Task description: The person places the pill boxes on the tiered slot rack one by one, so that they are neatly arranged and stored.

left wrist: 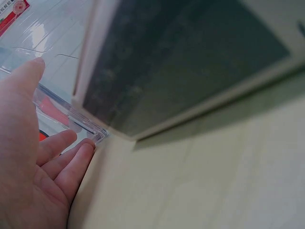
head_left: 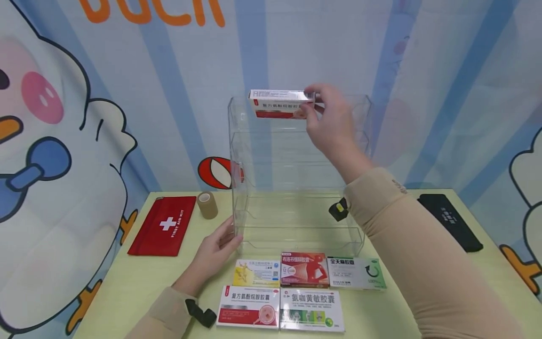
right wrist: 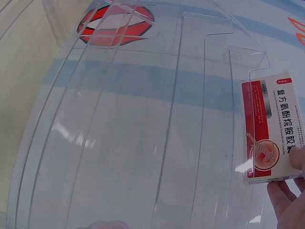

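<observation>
My right hand (head_left: 332, 113) pinches one end of a white and red medicine box (head_left: 279, 106) between thumb and fingers. The box lies lengthwise at the top tier of a clear tiered rack (head_left: 296, 227), overlapping it from above. In the right wrist view, the printed front of this medicine box (right wrist: 281, 114) shows beside the clear shelf edges, with fingertips at its lower end. My left hand (head_left: 216, 247) touches the rack's lower left side. Seen from the left wrist, that hand (left wrist: 47, 157) has its thumb and fingers extended along the clear side panel.
In front of the rack lie several medicine boxes: yellow-white (head_left: 257, 273), red (head_left: 305, 270), green-white (head_left: 357, 273), red-white (head_left: 249, 307) and another white one (head_left: 312, 310). A red first aid pouch (head_left: 163, 226) and a brown tape roll (head_left: 207, 205) sit left; a black pouch (head_left: 450, 222) lies right.
</observation>
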A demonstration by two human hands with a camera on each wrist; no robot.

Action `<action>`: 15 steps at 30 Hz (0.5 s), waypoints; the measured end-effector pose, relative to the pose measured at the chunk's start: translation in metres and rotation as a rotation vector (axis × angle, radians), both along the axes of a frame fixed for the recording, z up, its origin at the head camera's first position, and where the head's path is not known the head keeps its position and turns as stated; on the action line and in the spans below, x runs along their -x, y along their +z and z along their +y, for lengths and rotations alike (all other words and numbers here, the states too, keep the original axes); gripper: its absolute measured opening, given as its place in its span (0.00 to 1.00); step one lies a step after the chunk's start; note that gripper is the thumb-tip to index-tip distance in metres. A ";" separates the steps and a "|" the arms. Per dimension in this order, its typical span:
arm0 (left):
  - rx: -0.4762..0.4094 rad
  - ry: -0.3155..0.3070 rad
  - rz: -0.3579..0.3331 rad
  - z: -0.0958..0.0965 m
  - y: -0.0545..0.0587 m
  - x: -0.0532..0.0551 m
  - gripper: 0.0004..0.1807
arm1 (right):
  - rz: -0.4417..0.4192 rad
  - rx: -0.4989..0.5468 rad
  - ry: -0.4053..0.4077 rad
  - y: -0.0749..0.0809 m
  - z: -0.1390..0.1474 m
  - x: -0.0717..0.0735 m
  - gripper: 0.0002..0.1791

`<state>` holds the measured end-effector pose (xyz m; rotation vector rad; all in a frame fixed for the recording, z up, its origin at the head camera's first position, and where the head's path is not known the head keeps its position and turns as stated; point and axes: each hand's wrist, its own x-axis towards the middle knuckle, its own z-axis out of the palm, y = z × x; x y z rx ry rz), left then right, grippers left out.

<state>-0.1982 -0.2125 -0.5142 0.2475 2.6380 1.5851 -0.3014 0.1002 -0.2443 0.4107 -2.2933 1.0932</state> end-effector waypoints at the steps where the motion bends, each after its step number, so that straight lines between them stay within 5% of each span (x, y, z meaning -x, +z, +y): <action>1: -0.003 -0.002 0.002 0.000 0.000 0.000 0.40 | 0.001 -0.006 0.004 -0.002 0.000 0.001 0.18; 15: -0.006 -0.011 0.008 0.003 -0.001 0.001 0.41 | -0.006 -0.042 -0.014 -0.018 0.002 0.010 0.22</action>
